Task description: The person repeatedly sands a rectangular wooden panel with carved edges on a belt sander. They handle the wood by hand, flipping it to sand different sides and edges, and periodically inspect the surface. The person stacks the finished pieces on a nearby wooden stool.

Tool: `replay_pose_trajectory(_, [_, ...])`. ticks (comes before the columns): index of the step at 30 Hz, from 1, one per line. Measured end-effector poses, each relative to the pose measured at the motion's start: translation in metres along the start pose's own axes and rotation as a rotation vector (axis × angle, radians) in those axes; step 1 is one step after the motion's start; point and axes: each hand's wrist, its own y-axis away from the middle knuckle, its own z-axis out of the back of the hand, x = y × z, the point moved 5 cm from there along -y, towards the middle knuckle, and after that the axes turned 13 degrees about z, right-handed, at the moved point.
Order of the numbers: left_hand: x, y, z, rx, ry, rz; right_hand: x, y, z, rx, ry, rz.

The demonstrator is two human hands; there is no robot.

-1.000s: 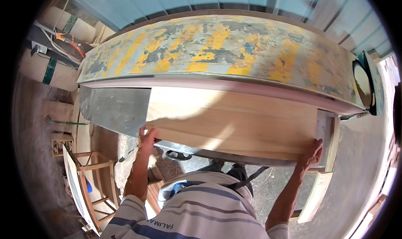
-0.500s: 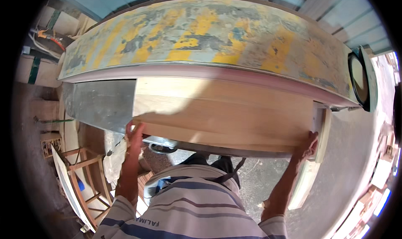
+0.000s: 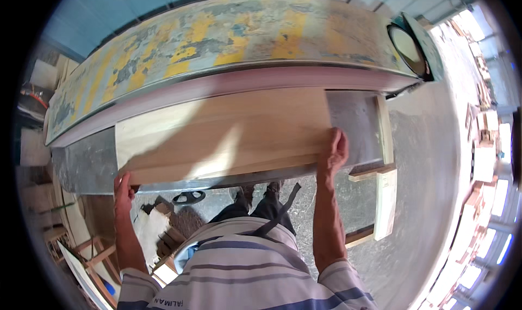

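Note:
A wide, pale wooden panel (image 3: 228, 133) lies on the grey metal table (image 3: 356, 128) of a long machine. Its far edge runs right along the pinkish belt (image 3: 234, 86), seemingly touching it. My left hand (image 3: 124, 189) is closed around the panel's near left corner, thumb showing at the edge. At the right end, my right hand (image 3: 334, 151) grips the near corner, its fingers bent over the edge. Some of the fingers under the panel are hidden. Shadow and a bright patch of sun cross the wood.
Behind the belt stretches a worn cover (image 3: 217, 38) with yellow stripes. A green-framed round part (image 3: 408, 49) stands at its right end. A wooden frame (image 3: 385, 204) adjoins the table on the right. Wooden furniture frames (image 3: 100, 253) stand at lower left, and scrap pieces (image 3: 163, 234) lie near my feet.
The panel has slid left along the belt with both hands on it, baring more of the table's right end. My view has swung to the right.

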Motion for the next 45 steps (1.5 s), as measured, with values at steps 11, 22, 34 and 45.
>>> replay_pose_trajectory(11, [0.089,-0.019,0.121,0.023,-0.212,0.220,0.004,0.030,0.030,0.399,0.323,-0.009])
replay_pose_trajectory(22, [0.043,-0.032,0.041,0.183,0.532,-0.164,-0.007,-0.018,0.019,0.177,-0.202,-0.367])
replay_pose_trajectory(34, [-0.054,0.001,-0.028,0.088,1.077,-0.300,0.036,-0.060,0.056,0.141,-0.577,-0.036])
replay_pose_trajectory(45, [-0.036,-0.001,-0.047,0.119,1.169,-0.312,0.068,-0.080,0.069,0.153,-0.512,-0.099])
